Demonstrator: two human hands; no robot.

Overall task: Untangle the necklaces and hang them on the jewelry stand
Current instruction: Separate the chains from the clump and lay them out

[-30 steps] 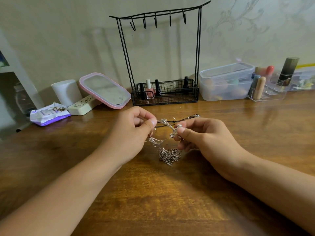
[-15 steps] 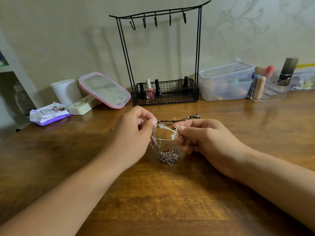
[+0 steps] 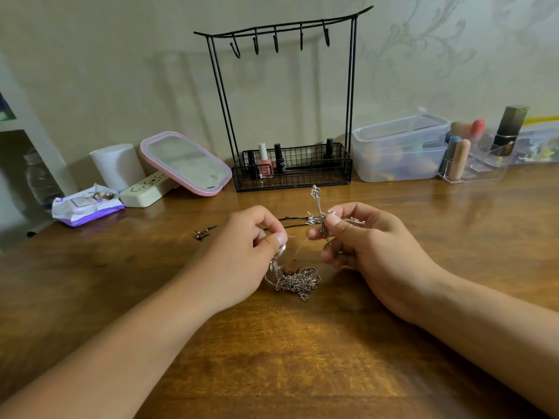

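Pinching a fine silver strand between thumb and forefinger, the left hand (image 3: 248, 246) works just in front of the jewelry stand (image 3: 287, 116), while the right hand (image 3: 363, 246) pinches a cluster of silver charms (image 3: 317, 217) beside it; the two hands are close together but not touching. Below them, in front of the stand, the tangled necklaces (image 3: 298, 279) lie in one silvery heap on the wooden table (image 3: 287, 358), with strands rising to both hands; how many chains are in it cannot be told. A dark cord (image 3: 290, 223) runs behind the hands. The stand carries five hooks on its top bar, all bare. Its wire basket holds four nail polish bottles (image 3: 264, 163): one pink, three dark. Left of the stand leans one pink-rimmed mirror (image 3: 184, 163), then one white cup (image 3: 116, 164) and one wipes packet (image 3: 86, 205). Right of the stand sit two stacked clear tubs (image 3: 399, 149) and one clear organiser (image 3: 484, 161).
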